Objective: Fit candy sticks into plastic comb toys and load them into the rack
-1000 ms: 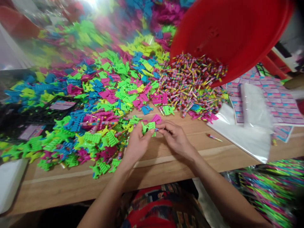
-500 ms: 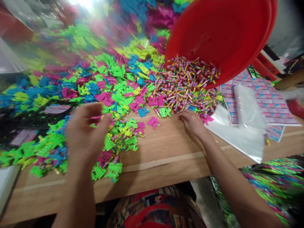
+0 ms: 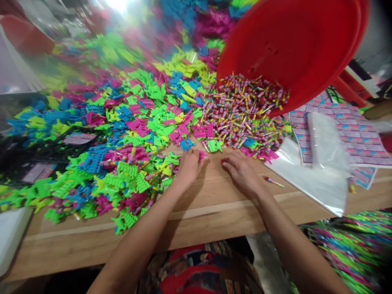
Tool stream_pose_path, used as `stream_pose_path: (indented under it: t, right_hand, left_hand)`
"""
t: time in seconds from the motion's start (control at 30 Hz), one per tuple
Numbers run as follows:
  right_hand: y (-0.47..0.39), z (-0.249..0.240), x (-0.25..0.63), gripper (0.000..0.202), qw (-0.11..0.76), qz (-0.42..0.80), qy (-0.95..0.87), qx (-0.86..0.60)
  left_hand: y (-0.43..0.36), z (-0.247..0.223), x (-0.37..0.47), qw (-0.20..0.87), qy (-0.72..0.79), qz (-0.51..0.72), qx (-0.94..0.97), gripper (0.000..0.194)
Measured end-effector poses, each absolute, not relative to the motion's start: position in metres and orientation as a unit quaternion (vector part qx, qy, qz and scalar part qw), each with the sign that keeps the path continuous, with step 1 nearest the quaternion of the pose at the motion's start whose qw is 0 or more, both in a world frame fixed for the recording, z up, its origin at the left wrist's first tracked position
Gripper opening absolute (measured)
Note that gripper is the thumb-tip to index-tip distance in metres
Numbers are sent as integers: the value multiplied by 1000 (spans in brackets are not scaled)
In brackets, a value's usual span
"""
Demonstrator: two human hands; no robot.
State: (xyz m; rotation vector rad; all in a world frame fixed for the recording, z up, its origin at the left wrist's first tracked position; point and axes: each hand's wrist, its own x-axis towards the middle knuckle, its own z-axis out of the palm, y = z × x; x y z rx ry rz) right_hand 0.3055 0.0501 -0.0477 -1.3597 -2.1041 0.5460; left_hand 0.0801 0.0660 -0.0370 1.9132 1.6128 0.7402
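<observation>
My left hand [image 3: 190, 166] is over the wooden table with its fingers closed on a small pink plastic piece [image 3: 202, 155], partly hidden by the fingers. A short way to the right, my right hand [image 3: 241, 170] pinches a small red-ended piece [image 3: 222, 161]; most of it is hidden. Just beyond the hands lie a green ridged plastic piece [image 3: 215, 145] and a blue one [image 3: 186, 144]. A heap of short pink-and-yellow sticks [image 3: 239, 114] spreads from a tilted red basin [image 3: 294, 49]. One loose stick with a pointed end [image 3: 274, 181] lies right of my right hand.
Mixed green, pink, blue and yellow plastic pieces [image 3: 147, 94] pile up at left and back. Black trays with labels [image 3: 45, 153] stand at left. Clear plastic bags [image 3: 326, 143] lie on printed label sheets [image 3: 358, 126] at right. The table's front edge [image 3: 214, 234] runs near my body.
My left hand has moved right from over the left pile to the table's middle, where it closes on a pink piece. My right hand has barely moved. A loose stick now shows beside it.
</observation>
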Motion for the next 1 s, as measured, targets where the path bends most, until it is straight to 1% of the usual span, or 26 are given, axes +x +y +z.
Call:
stream_pose_path:
  t: [0.03,0.07,0.17,0.2,0.27,0.33,0.43,0.57,0.67,0.8,0.9,1.0]
  right_hand:
    - [47,-46,299,17,305,235,-770,-510]
    - [44,-44,292,17,325,269,-752,-508]
    - [36,-38,270,19,372,354,-708,-485]
    - [34,-36,264,20,383,367,-700,-479]
    - [31,-32,255,21,400,369,-691,-475]
    - [28,-30,250,22,403,360,-695,-474]
    - [26,-27,248,22,402,366,-699,-465]
    - [23,-22,250,20,420,374,-694,-450]
    - [22,-19,250,20,421,387,-694,-439]
    - [20,-19,247,23,422,455,-655,-431]
    - [19,-19,245,30,436,524,-597,-423]
    - [19,-16,244,33,441,554,-569,-419]
  left_hand:
    - [63,-35,79,304,588,299,687,8]
    - [59,-32,77,368,574,335,650,15]
    - [46,-24,75,604,488,446,445,27]
    - [42,-22,75,655,461,464,378,29]
    - [34,-18,75,707,432,481,286,33]
    - [29,-15,75,722,423,486,252,36]
    - [24,-14,76,714,415,505,252,42]
    - [22,-14,78,703,418,529,227,49]
    - [21,-13,78,706,412,533,218,51]
    - [20,-9,77,711,402,539,204,53]
    - [18,-7,75,718,398,535,199,52]
    - [16,-6,73,725,397,524,205,50]
